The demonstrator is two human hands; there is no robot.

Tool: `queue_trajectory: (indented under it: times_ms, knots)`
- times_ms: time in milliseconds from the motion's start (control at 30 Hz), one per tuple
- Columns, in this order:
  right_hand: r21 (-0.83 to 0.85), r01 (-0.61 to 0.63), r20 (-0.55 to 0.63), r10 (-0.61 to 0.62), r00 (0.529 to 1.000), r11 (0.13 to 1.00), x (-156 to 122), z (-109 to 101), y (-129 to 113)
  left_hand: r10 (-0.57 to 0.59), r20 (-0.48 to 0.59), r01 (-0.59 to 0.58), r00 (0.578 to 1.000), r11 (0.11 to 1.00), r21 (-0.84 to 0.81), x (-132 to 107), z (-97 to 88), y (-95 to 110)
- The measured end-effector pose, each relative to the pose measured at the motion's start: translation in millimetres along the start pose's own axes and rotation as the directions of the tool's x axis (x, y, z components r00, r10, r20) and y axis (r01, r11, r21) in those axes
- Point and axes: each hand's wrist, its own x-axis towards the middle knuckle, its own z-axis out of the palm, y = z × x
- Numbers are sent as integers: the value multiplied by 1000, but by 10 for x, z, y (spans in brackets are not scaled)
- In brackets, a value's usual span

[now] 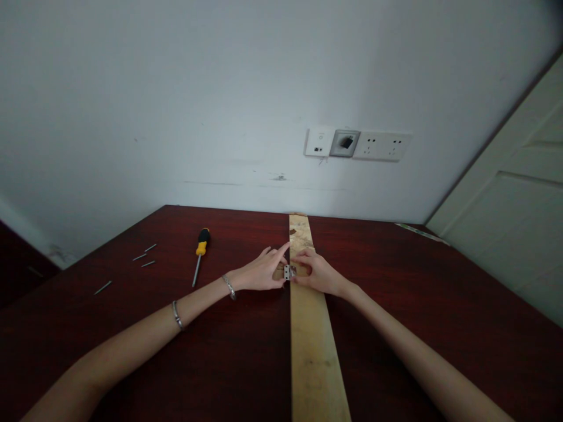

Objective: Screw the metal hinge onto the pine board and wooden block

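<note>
A long pale wooden plank point(312, 340) lies lengthwise on the dark red table, running from the near edge toward the wall. At the plank's left edge sits a small silver metal hinge point(287, 272), its holed leaf showing between my hands. My left hand point(259, 272) grips the hinge from the left, with the index finger stretched to the plank's edge. From the right, my right hand point(323, 274) rests over the plank, its thumb and fingers curled around the hinge's other side. The fingers partly cover the hinge.
A yellow and black screwdriver point(201, 252) lies left of my hands. Further left are several thin metal screws or pins point(103, 287) on the table point(176, 375). Wall sockets point(382, 145) sit above the table's back edge. A white door point(514, 193) stands at the right.
</note>
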Motion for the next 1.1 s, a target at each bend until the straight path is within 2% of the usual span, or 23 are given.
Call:
queue_trajectory:
  times_ms: [333,700,1100]
  knots:
    - [-11,28,33,-27,999,1000,36,62,-50,14,16,-15,1000,999,35,-10,-5,-19]
    - [-7,-4,77,5,997,1000,38,55,-86,9,49,-9,999,1000,-2,-9,-4,-72]
    - [-10,15,42,-15,999,1000,34,86,-61,-17,46,16,999,1000,3,-2,-67,-6]
